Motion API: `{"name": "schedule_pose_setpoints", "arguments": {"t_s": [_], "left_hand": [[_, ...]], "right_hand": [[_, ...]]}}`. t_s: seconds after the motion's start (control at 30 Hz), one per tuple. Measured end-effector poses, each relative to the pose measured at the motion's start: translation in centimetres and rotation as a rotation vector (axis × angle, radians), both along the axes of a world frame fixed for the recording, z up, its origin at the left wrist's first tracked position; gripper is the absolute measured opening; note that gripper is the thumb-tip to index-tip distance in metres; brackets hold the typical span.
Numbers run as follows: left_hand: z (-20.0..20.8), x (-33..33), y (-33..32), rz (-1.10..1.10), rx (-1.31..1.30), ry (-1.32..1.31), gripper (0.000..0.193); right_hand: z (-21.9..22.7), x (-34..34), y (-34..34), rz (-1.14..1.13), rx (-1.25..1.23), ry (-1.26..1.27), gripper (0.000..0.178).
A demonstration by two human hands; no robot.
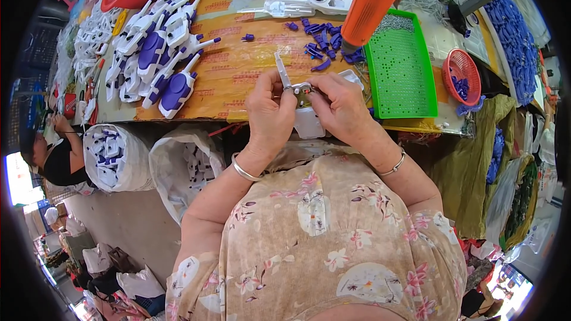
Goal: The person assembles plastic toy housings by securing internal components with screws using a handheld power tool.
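Observation:
My left hand pinches a white plastic piece with a narrow pointed tip that stands up past the fingers. My right hand closes its fingertips on the other end of the same piece, where small coloured bits show. A white plastic housing sits below, between the hands at the table edge; its contact with the fingers cannot be made out. Just beyond my right hand lies another white part, partly covered. Small purple plastic parts are scattered ahead of both hands.
An orange power tool hangs over the table beside a green tray of small screws. Purple-and-white toy units pile up at left. Red baskets hold purple parts. White sacks stand below the table; another person sits far left.

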State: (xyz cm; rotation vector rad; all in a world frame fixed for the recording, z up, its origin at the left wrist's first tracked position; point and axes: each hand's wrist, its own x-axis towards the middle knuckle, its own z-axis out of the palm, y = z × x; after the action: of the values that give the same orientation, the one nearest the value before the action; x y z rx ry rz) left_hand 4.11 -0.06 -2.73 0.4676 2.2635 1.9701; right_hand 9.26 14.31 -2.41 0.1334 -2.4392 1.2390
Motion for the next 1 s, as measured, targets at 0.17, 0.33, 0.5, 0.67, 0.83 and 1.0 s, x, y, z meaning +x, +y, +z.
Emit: {"name": "schedule_pose_setpoints", "arguments": {"t_s": [0.17,0.33,0.5,0.67,0.83,1.0], "left_hand": [[-0.2,-0.1,-0.1,-0.007,0.044,-0.055,0.019],[-0.2,-0.5,-0.4,-0.036,0.106,-0.135,0.020],[0.2,-1.2,-1.0,-0.094,0.197,-0.340,0.019],[0.3,-2.1,-1.5,-0.143,0.156,-0.381,0.015],[0.4,-2.3,-1.6,-0.172,0.134,-0.425,0.013],[-0.6,-2.8,-1.6,-0.224,0.154,-0.438,0.015]], "right_hand": [[-0.2,0.0,0.1,0.005,0.006,0.021,0.017],[0.3,0.2,0.1,0.006,0.003,-0.011,0.017],[-0.1,0.2,0.3,0.005,-0.002,0.014,0.017],[-0.1,0.2,0.5,0.019,0.005,0.004,0.019],[-0.1,0.2,0.8,0.021,0.016,-0.004,0.018],[0.0,-0.2,0.9,0.034,-0.071,-0.012,0.007]]}}
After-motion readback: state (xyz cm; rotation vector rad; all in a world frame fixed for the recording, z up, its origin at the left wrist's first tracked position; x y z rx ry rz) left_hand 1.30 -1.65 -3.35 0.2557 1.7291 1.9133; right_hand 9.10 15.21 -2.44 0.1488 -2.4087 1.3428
